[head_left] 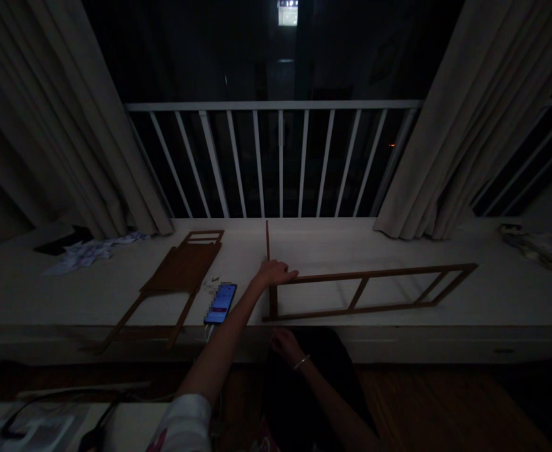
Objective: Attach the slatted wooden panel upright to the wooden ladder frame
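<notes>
A ladder-like wooden frame (359, 294) with crossbars rests on its long edge on the pale window ledge. My left hand (276, 273) is closed around its left end, where a thin bar (267, 242) runs back toward the railing. Just below the ledge's front edge is my right hand (286, 344), over my dark-clothed lap, with a bracelet at the wrist. Its fingers are curled in, and the dim light hides whatever may be in them. Left of my left forearm lies a lit phone (220, 304) with a cable plugged in.
A folding wooden chair (181, 267) lies on the ledge at left, its legs past the front edge. Crumpled cloth (90, 252) sits farther left. A white railing (280, 105) stands behind, between curtains (426, 125). Cables (110, 402) cross a white surface at lower left.
</notes>
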Demonstrator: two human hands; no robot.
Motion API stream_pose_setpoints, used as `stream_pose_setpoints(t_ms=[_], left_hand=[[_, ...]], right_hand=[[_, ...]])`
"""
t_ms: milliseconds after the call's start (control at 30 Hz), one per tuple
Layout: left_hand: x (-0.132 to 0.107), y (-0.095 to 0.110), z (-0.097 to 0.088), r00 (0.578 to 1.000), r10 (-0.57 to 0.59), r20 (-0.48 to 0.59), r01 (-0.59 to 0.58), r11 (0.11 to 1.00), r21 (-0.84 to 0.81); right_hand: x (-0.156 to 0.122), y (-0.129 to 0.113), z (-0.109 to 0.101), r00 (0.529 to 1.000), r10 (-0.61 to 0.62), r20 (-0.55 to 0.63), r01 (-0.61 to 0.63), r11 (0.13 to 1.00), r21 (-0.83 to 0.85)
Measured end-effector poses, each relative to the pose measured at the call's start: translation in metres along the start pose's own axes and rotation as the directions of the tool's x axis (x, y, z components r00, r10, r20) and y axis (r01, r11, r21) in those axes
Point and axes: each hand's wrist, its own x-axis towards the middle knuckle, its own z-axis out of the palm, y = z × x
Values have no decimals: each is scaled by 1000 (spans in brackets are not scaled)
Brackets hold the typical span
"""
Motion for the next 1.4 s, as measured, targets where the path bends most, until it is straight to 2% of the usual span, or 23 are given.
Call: stream_pose_setpoints(t_ms=[133,433,600,733,867,1167,1400], left_hand=[[0,1,-1,1000,-21,17,21,1000,3],[-1,1,0,1000,-18,1,18,1000,11],[-4,2,-4,999,-15,44,15,1000,-2],[-7,3,-6,998,4,70,-4,1000,-5],[-10,2,-4,999,18,48,-18,1000,-3],[-22,7,-2,998,25,49,-26,999,25],[-21,4,-1,998,48,30,-48,999,8]], right_hand=[[1,5,0,998,36,53,-39,997,65],[4,15,-1,998,-24,64,17,993,115],[3,17,-2,997,-65,51,59,991,116],[2,17,0,998,-57,17,55,995,88],[3,18,3,995,-91,-33,92,995,39],[5,30,12,972,-112,-205,116,993,7],[7,36,18,953,-155,-259,142,987,-68]])
